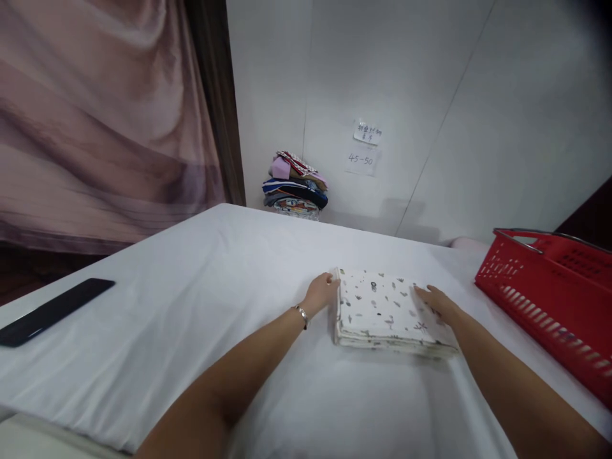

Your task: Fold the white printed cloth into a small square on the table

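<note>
1 folded cloth [382, 309], white with small dark prints, lies on the white sheet [191, 319] covering the table, toward its right side and well in from the near edge. 2 hands meet it, 1 at each side. The left hand [321, 291] presses against the cloth's left edge, fingers curled loosely along the fold, not clenched; whether they pinch the layers cannot be told. 1 silver bracelet [302, 315] sits on that wrist. The right hand [437, 302] rests flat and open on the cloth's right part, palm down, grasping nothing.

1 red plastic basket [549, 306] with metal handles stands at the table's right edge, near the cloth but apart from it. 1 dark flat object [52, 310] lies at the left edge, well apart from both hands. At the far edge, against the white wall, 1 stack of folded clothes [295, 186] in mixed colours is piled up. 2 paper notes [364, 146] are stuck on the wall just right of that stack, the lower reading 45-50. 1 pink curtain [95, 115] hangs at the left.
</note>
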### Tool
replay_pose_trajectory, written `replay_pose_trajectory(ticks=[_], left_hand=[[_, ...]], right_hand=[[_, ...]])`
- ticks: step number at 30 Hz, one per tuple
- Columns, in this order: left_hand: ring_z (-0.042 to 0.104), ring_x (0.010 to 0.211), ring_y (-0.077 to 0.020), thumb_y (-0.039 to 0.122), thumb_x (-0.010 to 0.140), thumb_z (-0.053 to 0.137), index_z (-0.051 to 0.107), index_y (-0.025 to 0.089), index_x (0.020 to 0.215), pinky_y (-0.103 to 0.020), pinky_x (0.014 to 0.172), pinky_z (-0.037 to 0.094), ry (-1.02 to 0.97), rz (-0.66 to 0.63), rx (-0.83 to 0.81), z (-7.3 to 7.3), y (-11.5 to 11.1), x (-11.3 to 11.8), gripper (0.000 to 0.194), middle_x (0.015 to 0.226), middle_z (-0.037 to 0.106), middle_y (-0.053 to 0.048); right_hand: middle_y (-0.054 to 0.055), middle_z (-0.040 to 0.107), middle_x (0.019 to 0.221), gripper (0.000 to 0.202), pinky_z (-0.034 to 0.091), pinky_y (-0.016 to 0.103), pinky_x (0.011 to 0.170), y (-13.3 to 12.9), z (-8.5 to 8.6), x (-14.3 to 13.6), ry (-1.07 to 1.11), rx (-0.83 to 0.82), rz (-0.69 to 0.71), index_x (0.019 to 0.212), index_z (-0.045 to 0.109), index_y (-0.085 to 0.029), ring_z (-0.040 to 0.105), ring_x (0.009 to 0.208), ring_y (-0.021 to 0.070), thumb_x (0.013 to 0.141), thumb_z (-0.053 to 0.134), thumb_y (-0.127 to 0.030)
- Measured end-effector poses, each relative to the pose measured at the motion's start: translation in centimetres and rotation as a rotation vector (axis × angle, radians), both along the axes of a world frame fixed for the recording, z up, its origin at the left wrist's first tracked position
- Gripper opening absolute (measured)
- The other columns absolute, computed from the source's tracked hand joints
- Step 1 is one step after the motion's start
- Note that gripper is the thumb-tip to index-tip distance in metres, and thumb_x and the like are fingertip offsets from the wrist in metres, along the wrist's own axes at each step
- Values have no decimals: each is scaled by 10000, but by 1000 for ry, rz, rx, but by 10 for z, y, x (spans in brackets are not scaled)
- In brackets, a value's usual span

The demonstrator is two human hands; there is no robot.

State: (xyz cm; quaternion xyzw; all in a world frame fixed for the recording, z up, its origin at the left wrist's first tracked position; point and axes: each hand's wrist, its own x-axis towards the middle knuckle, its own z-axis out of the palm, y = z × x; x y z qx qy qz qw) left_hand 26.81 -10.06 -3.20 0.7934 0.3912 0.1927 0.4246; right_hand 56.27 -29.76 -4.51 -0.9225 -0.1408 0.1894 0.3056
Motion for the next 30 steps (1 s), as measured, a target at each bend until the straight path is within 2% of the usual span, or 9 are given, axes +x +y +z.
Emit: replay_pose_trajectory(ticks=[4, 9, 13, 15, 17, 20, 22, 25, 30], left_hand=[[592, 1004, -223, 399, 771, 585, 527, 102, 1169, -258, 782, 444, 43, 66, -154, -9, 22, 32, 500, 1099, 639, -147], [631, 853, -179, 316, 730, 634, 417, 112, 1280, -240, 677, 479, 19, 52, -227, -26, 12, 43, 625, 1094, 635, -134], [623, 679, -141, 359, 761, 623, 266, 120, 1389, -240, 549, 492, -66, 16, -390, -29, 12, 34, 762, 1091, 618, -151], [616, 684, -135, 367, 805, 573, 368, 138, 1343, -242, 528, 491, -92, 21, -386, -28, 21, 31, 620, 1151, 587, -155], [616, 744, -140, 344, 840, 525, 464, 168, 1283, -244, 547, 493, -123, 18, -325, -27, 34, 30, 480, 1198, 568, -135], [615, 794, -140, 271, 857, 485, 541, 199, 1232, -251, 615, 499, -161, -45, -263, -27, 51, 35, 386, 1170, 602, -88], [612, 765, -134, 218, 853, 453, 588, 183, 1194, -260, 689, 495, -152, -140, -202, -28, 58, 41, 368, 1062, 656, -64], [597, 691, -137, 178, 835, 414, 636, 148, 1146, -269, 747, 476, -110, -275, -106, -29, 64, 47, 383, 802, 688, -35], [561, 614, -125, 139, 797, 420, 671, 136, 1086, -242, 670, 461, -104, -335, -113, -32, 71, 51, 383, 646, 642, -12]], right_hand=[[195, 399, 1405, 813, 464, 439, 856, 20, 1, 0, -10, -46, 3, 1419, 328, -168, 477, 1190, 346, 741, 606, -522], [165, 520, 1300, 694, 411, 340, 947, 29, -7, 16, -279, 148, 65, 1371, 405, -115, 511, 1164, 280, 777, 590, -422], [182, 532, 1271, 679, 387, 392, 954, 39, -1, 19, -422, -113, 147, 1360, 415, -99, 483, 1179, 324, 779, 584, -407], [186, 540, 1252, 566, 371, 401, 954, 50, 8, 4, -542, -132, 191, 1304, 480, -99, 476, 1173, 325, 810, 533, -372], [154, 592, 1178, 401, 383, 356, 923, 62, 18, -26, -600, -17, 279, 1163, 591, -123, 519, 1109, 284, 842, 465, -327], [54, 676, 805, 330, 435, 273, 708, 81, 26, -85, -349, 154, 520, 829, 666, -185, 609, 791, 205, 865, 405, -385], [21, 649, 691, 336, 404, 259, 629, 91, 27, -123, -299, 177, 640, 765, 642, -195, 589, 688, 182, 866, 415, -422], [22, 656, 718, 257, 351, 248, 599, 101, 26, -156, -357, 43, 703, 854, 626, -188, 576, 684, 169, 848, 488, -405], [60, 674, 826, 185, 311, 240, 603, 109, 26, -163, -419, -178, 688, 892, 615, -173, 584, 769, 179, 857, 509, -321]])
